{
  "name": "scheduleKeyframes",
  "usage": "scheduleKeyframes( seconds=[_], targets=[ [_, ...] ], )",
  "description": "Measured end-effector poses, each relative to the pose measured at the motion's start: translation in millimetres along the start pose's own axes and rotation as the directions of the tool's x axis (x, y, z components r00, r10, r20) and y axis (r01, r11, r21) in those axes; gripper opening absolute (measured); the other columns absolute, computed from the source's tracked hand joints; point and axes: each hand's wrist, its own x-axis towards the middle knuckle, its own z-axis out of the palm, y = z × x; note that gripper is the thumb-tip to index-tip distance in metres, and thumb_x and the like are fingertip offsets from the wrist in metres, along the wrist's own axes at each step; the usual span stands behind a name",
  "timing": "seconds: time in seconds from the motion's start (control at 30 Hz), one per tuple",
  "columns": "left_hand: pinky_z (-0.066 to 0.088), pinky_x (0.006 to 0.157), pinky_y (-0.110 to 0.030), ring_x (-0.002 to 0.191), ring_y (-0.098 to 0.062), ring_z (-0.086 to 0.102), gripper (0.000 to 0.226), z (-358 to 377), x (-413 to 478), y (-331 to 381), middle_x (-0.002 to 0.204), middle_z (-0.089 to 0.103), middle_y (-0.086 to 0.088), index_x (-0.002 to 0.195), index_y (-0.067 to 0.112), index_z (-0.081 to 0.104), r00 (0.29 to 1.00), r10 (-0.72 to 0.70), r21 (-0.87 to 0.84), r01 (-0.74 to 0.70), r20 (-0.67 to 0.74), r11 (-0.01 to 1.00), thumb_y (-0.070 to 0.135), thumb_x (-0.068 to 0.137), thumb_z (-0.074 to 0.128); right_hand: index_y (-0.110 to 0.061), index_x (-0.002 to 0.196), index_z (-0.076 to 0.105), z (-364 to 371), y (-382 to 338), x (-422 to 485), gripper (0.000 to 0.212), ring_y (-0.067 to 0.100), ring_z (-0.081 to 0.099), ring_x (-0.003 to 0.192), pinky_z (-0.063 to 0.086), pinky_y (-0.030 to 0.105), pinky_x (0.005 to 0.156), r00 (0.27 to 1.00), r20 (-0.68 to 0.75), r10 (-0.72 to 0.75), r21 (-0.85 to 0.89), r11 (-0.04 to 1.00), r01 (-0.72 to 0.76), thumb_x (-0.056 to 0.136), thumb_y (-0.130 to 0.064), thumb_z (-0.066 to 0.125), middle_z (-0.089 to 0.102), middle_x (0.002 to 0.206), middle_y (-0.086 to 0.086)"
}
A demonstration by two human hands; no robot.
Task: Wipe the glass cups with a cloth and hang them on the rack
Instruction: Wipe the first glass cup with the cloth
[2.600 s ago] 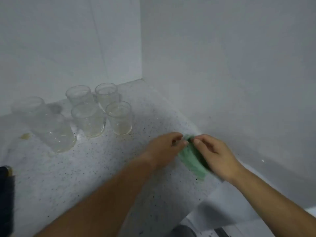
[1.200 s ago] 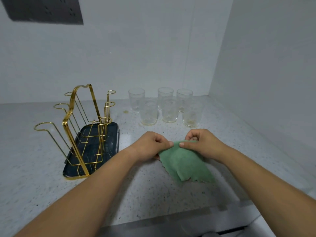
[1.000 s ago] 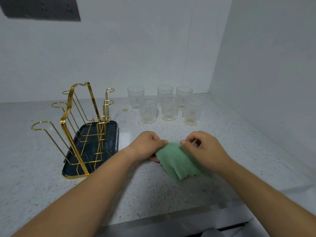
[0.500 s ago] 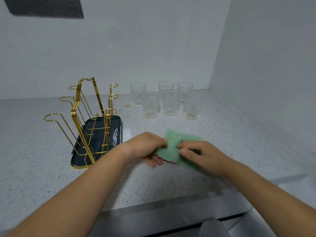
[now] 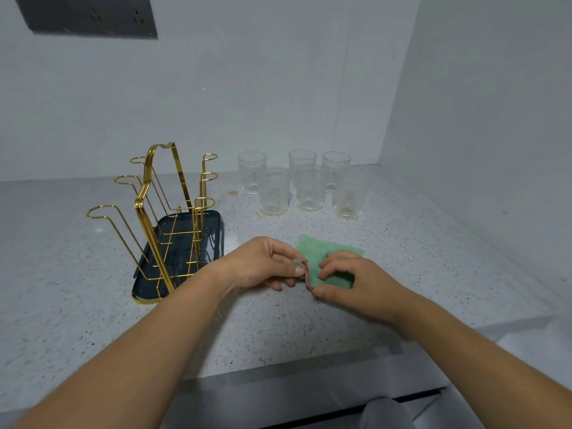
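Observation:
A green cloth [image 5: 318,253] with a reddish edge lies on the speckled counter [image 5: 278,323] in front of me. My left hand [image 5: 263,263] pinches its left edge between thumb and fingers. My right hand [image 5: 349,280] pinches the cloth at its near edge, fingers curled on top. Several clear glass cups [image 5: 309,187] stand upright in two rows behind the cloth. A gold wire rack [image 5: 161,212] on a dark tray [image 5: 213,221] stands to the left, with nothing on its hooks.
White walls close the counter at the back and on the right [image 5: 483,119]. A dark panel [image 5: 89,13] hangs on the back wall, upper left. A small yellowish stain [image 5: 232,192] marks the counter left of the cups. The counter's front edge [image 5: 278,376] runs near me.
The view swung from the corner to face the rack and cups. The cloth, held up between both hands, came down onto the counter; both hands now pinch its near left edge.

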Motion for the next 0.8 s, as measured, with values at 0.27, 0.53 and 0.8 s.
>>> scheduleKeyframes(
  seconds=[0.27,0.53,0.8],
  targets=[
    [0.057,0.095,-0.027,0.093,-0.012,0.072,0.009,8.5,13.6,-0.8,0.101,0.081,-0.012,0.093,0.005,0.082,0.956,0.206,0.019,-0.207,-0.21,0.978,0.014,0.091,0.081,-0.03,0.081,0.075,3.1,-15.4,7.7,0.03,-0.003,0.062,0.089,0.043,0.016,0.08,0.995,-0.09,0.034,0.135,0.991,-0.022,0.083,-0.059,0.068,0.069,0.085,-0.017],
    [0.05,0.08,-0.046,0.08,-0.031,0.062,0.023,17.5,17.5,-4.8,0.093,0.07,-0.037,0.084,0.007,0.069,0.905,0.328,0.046,-0.328,-0.27,0.943,0.024,0.097,0.077,-0.022,0.072,0.074,8.1,-23.2,10.0,0.026,0.0,0.064,0.058,0.049,0.014,0.062,0.976,-0.135,0.173,0.32,0.939,-0.122,0.088,-0.043,0.076,0.075,0.067,-0.005],
    [0.031,0.063,-0.037,0.063,-0.023,0.035,0.046,25.8,15.6,-6.5,0.065,0.045,-0.012,0.083,0.01,0.057,0.928,0.291,0.075,-0.281,-0.234,0.957,0.053,0.094,0.066,-0.019,0.077,0.074,3.1,-13.8,9.3,0.019,0.011,0.066,0.055,0.055,0.029,0.062,0.95,-0.207,0.236,0.242,0.953,-0.184,0.094,-0.016,0.065,0.071,0.065,-0.011]
  ],
)
